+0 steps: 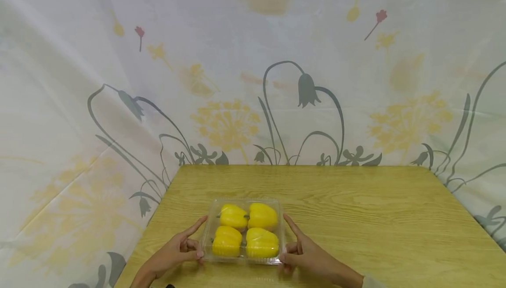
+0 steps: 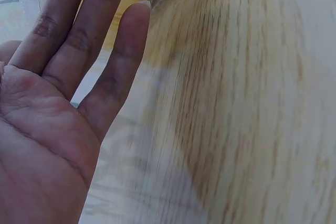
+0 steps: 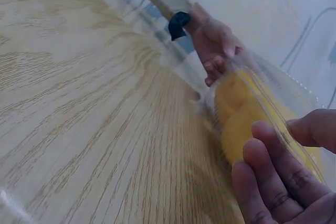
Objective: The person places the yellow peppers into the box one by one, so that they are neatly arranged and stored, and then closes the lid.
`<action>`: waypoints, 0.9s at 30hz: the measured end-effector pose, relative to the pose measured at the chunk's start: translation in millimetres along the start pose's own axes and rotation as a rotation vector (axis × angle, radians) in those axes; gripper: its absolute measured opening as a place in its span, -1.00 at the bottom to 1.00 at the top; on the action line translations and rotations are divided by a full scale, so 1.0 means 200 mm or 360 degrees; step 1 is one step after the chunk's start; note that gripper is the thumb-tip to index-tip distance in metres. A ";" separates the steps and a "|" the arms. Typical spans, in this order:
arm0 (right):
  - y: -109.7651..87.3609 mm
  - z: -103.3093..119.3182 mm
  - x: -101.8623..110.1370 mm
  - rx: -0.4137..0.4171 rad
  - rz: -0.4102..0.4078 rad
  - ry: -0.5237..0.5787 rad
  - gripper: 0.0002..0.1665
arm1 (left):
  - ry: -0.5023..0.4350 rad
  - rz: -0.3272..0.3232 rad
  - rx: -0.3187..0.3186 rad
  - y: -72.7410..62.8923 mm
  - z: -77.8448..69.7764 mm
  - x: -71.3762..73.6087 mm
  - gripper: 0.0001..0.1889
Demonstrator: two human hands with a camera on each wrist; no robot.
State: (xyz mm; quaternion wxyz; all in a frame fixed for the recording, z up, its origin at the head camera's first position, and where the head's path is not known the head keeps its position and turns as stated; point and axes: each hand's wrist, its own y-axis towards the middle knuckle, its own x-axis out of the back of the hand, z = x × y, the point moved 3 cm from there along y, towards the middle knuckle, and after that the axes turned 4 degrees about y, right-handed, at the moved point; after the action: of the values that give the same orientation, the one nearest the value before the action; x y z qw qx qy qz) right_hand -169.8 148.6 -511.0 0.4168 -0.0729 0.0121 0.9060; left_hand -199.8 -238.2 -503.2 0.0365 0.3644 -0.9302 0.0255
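Observation:
A clear plastic clamshell box (image 1: 237, 261) holds several yellow bell peppers (image 1: 262, 216) in two rows, seen through its lid. My left hand (image 1: 174, 253) grips the box's left side, index finger reaching along the edge and thumb at the near corner. On the opposite side my right hand (image 1: 312, 255) holds it the same way. In the right wrist view, the thumb and fingers of the right hand (image 3: 283, 177) pinch the rim of the box (image 3: 273, 77). The left wrist view shows the palm of the left hand (image 2: 47, 124), with part of the box cut off above.
The box is over the near part of a wood-grain table (image 1: 356, 209). Behind the table and to its left hangs a pale flower-printed cloth (image 1: 336, 37). A dark band (image 3: 179, 24) is on the left wrist.

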 end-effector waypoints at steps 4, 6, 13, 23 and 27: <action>0.00 0.00 0.00 0.0032 -0.0009 0.0002 0.23 | 0.0008 -0.0036 0.0017 0.00 0.00 0.00 -0.08; 0.00 0.00 0.00 0.0041 -0.0030 0.0007 0.18 | 0.0013 -0.0057 0.0019 0.00 0.00 0.00 -0.09; 0.00 -0.01 0.02 0.0034 -0.0097 -0.0005 0.09 | -0.0057 -0.0069 -0.0013 0.01 0.02 0.00 -0.12; 0.00 -0.01 0.00 0.0050 -0.0117 0.0044 0.12 | -0.0145 -0.0046 -0.0088 0.01 0.02 0.00 -0.12; 0.00 -0.01 0.00 0.0062 -0.0109 0.0068 0.13 | -0.0160 -0.0031 -0.0094 0.00 0.02 -0.01 -0.12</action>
State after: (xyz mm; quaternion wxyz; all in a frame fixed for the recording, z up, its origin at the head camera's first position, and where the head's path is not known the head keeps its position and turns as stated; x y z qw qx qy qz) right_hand -169.1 148.7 -513.2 0.4487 -0.0847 0.0361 0.8889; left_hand -199.2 -236.7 -506.9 0.0008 0.3731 -0.9276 -0.0207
